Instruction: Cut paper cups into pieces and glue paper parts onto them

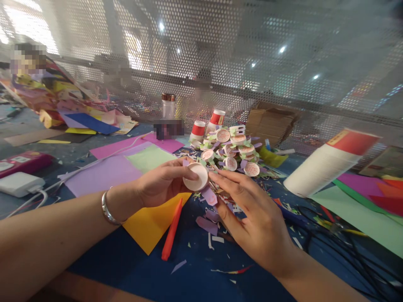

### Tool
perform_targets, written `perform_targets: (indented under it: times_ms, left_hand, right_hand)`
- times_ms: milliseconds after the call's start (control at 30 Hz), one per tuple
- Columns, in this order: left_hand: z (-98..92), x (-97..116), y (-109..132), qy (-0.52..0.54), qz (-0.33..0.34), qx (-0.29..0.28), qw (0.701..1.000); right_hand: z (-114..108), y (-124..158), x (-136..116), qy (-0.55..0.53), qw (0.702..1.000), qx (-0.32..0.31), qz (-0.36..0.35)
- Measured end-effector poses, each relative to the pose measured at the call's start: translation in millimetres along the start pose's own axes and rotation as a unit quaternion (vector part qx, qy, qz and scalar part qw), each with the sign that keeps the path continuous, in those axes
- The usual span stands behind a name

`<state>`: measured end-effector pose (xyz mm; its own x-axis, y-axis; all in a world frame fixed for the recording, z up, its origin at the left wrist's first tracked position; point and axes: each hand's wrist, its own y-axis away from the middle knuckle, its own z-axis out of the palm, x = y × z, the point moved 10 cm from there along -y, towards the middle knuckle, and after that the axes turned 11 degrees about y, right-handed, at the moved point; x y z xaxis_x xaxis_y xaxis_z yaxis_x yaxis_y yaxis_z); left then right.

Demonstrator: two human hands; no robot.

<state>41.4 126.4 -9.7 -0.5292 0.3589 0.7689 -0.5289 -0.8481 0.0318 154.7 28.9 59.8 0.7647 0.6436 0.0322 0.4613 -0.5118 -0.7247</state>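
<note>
My left hand (166, 178) pinches a white paper disc (199, 179), shaped like the bottom of a paper cup, with the thumb lying on its face. A purple paper tab (210, 196) with a pinkish mark on its end hangs from the disc's lower edge, and a bit of purple shows above. Beside the disc is my right hand (252, 209), fingers apart; its fingertips are close to the disc's edge and the thumb is near the tab. Whether they touch is unclear. Just behind lies a pile of similar discs (230, 163) with purple and green tabs and red markings.
An orange-red marker (172, 230) lies by yellow paper (147, 230). Purple scraps (208, 225) litter the blue table. A tilted stack of paper cups (324, 167) stands right, near black cables (333, 239). Two red-and-white cups (197, 131), a jar (168, 108) and cardboard (267, 126) are behind.
</note>
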Motion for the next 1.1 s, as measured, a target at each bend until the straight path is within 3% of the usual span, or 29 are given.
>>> perform_targets:
  times_ms: [300, 433, 767, 1100]
  left_hand:
    - [11.5, 5.9, 1.2, -0.103, 0.060, -0.068, 0.991]
    - [13.3, 5.9, 1.2, -0.138, 0.071, -0.069, 0.986]
    - [15.2, 12.0, 5.6, -0.235, 0.110, -0.055, 0.964]
    - [19.8, 9.3, 6.4, -0.211, 0.095, -0.077, 0.970]
  right_hand:
    - [13.6, -1.1, 7.9, -0.014, 0.998, -0.053, 0.019]
    - [14.3, -0.4, 7.4, 0.000, 0.998, -0.062, 0.017]
    - [10.8, -3.2, 4.1, 0.022, 0.998, -0.059, 0.003]
    - [3.0, -5.4, 7.0, -0.004, 1.000, -0.013, -0.003]
